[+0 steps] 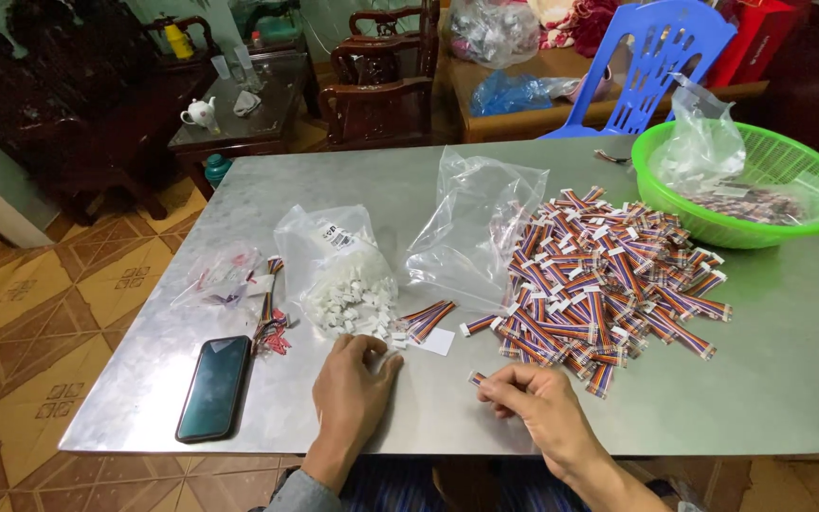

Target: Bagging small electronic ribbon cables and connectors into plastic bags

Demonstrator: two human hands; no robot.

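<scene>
The right hand [547,403] pinches a short ribbon cable piece [479,378] between thumb and fingertips, closed on all but the striped end that pokes out to the left, just above the metal table [789,370]. Such a piece is probably very light, limp along its flat wires and stiff only at the small end, so the end is the likelier place to take hold (the wires would bend under a squeeze). How much of it lies inside the fingers cannot be seen.

Beside it, the left hand [353,384] rests palm down, fingers curled over loose white plastic connectors [383,332]; whether it holds one is hidden. Just beyond that hand sits a clear bag of the same connectors [343,284], small, hard and likely slippery. Up and right of the pinch spreads the pile of striped cable pieces [609,275], an empty clear bag [476,223] near it. Farther right, a green basket [661,194] is cut off by glare on its plastic. Far left lies a dark phone [213,387].
</scene>
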